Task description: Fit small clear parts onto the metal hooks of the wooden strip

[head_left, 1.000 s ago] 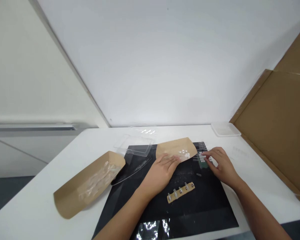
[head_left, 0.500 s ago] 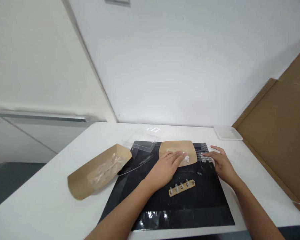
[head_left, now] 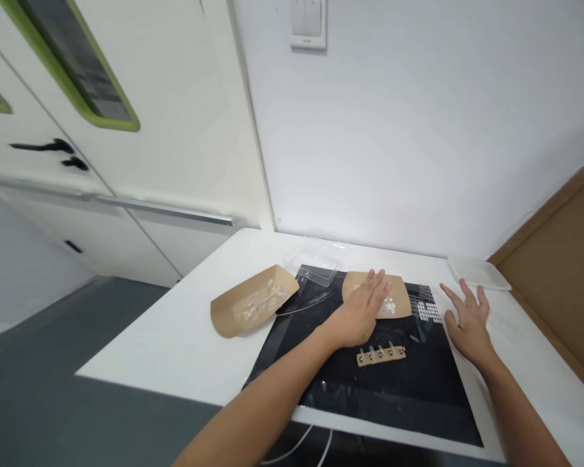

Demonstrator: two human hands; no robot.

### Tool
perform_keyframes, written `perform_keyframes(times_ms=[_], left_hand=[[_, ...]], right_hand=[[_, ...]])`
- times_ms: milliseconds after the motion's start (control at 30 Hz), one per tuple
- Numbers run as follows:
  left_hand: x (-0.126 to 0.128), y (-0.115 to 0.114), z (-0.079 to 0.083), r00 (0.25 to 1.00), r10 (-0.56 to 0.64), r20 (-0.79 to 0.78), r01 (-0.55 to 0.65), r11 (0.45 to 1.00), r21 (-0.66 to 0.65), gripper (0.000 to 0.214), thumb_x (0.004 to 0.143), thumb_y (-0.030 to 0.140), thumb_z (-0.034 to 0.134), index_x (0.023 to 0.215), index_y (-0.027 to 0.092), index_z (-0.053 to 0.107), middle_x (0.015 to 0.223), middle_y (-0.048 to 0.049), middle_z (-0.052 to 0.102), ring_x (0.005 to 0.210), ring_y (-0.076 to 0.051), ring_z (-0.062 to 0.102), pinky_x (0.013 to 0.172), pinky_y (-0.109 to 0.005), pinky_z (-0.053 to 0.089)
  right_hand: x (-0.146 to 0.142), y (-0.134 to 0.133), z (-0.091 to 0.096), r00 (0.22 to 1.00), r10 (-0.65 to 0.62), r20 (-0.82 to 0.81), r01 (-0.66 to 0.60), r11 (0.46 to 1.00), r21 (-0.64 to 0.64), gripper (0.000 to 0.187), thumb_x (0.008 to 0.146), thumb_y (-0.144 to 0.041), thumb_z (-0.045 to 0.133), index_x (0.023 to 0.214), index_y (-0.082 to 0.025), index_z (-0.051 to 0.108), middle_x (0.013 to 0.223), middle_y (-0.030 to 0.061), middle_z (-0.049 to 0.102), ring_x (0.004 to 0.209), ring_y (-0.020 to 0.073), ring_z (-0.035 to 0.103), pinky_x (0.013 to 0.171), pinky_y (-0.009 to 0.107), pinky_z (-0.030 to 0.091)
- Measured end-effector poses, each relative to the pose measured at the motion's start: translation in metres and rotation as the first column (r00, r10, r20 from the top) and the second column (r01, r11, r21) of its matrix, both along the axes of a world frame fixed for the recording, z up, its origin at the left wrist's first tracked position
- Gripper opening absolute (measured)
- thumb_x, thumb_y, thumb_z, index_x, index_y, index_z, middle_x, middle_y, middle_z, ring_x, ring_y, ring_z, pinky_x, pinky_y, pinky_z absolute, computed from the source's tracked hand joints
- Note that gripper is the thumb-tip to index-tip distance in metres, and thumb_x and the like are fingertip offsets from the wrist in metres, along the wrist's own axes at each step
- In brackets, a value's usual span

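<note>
My left hand [head_left: 359, 312] is lifted a little above the black mat [head_left: 409, 389], fingers stretched out, empty, over the near edge of a small brown paper tray [head_left: 400, 299] with tiny white pieces in it. My right hand [head_left: 468, 320] hovers at the mat's right edge with fingers spread and nothing in it. Between the hands lies a small board with rows of white keys [head_left: 427, 311]. A tan strip with several metal screws [head_left: 380, 354] lies on the mat just below my left hand.
A larger brown paper tray [head_left: 252, 301] holding clear plastic bits sits at the left on the white table [head_left: 175, 337]. A clear plastic lid [head_left: 313, 261] lies behind the mat. A white tray [head_left: 477, 272] and brown cardboard [head_left: 557, 272] stand at the right. A door is at the left.
Both hands have lifted off the tray and the keyed board and opened flat. The view has swung left and pulled back, showing the door and floor.
</note>
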State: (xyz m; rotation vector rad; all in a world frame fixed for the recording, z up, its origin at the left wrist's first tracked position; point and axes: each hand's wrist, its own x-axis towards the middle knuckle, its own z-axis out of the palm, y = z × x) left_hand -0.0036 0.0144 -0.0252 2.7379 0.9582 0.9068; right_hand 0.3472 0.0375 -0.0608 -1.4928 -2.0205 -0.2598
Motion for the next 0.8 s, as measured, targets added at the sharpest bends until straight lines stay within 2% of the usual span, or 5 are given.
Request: perform_keyframes(times_ms=[100,167,467,667,800], left_hand=[[0.001,0.001,-0.003,1.0,0.018,-0.019,-0.018,1.0,0.012,0.103,0.094,0.005,0.051,0.17,0.023,-0.017,0.179,-0.0213,0.001,0.165,-0.04,-0.004,0.129,-0.067,0.028],[0.001,0.0,-0.004,0.999,0.033,-0.024,-0.032,0.999,0.012,0.097,0.099,0.014,0.051,0.17,0.021,-0.015,0.179,-0.0218,0.004,0.165,-0.04,-0.001,0.129,-0.065,0.03],[0.001,0.002,-0.01,0.993,0.106,-0.056,-0.106,0.994,-0.001,0.093,0.103,0.029,0.05,0.17,0.018,-0.014,0.179,-0.0222,0.002,0.165,-0.038,-0.007,0.128,-0.064,0.028],[0.001,0.003,-0.013,0.971,0.188,-0.145,-0.187,0.982,0.024,0.09,0.105,0.041,0.05,0.171,0.02,-0.009,0.179,-0.0211,0.002,0.165,-0.039,-0.01,0.129,-0.072,0.008],[0.001,0.002,-0.009,0.964,0.203,-0.172,-0.198,0.979,0.045,0.083,0.106,0.041,0.047,0.172,0.018,0.001,0.179,-0.0213,0.008,0.166,-0.038,-0.004,0.129,-0.071,0.007]], right_hand=[[0.001,0.0,-0.004,0.998,-0.062,0.005,0.062,0.998,-0.022,0.061,0.099,-0.036,0.05,0.159,-0.024,0.05,0.18,0.0061,-0.01,0.162,0.0529,-0.008,0.125,0.077,0.015],[0.003,0.001,-0.007,0.997,-0.077,0.011,0.077,0.997,-0.03,0.059,0.103,-0.043,0.047,0.159,-0.022,0.05,0.179,0.0068,-0.016,0.161,0.0534,-0.01,0.124,0.077,0.016],[0.004,0.002,-0.012,0.975,-0.217,0.042,0.22,0.969,-0.111,0.061,0.11,-0.053,0.028,0.159,-0.024,0.049,0.18,0.0078,-0.013,0.162,0.0519,-0.009,0.121,0.083,0.012],[0.001,0.0,-0.01,0.946,-0.286,0.151,0.306,0.943,-0.132,0.064,0.111,-0.056,0.025,0.16,-0.022,0.048,0.18,0.0107,-0.012,0.163,0.0502,-0.01,0.119,0.084,0.012],[-0.001,-0.002,-0.007,0.934,-0.307,0.183,0.331,0.936,-0.122,0.066,0.111,-0.057,0.024,0.159,-0.02,0.05,0.18,0.0124,-0.01,0.163,0.0495,-0.01,0.12,0.084,0.011]])
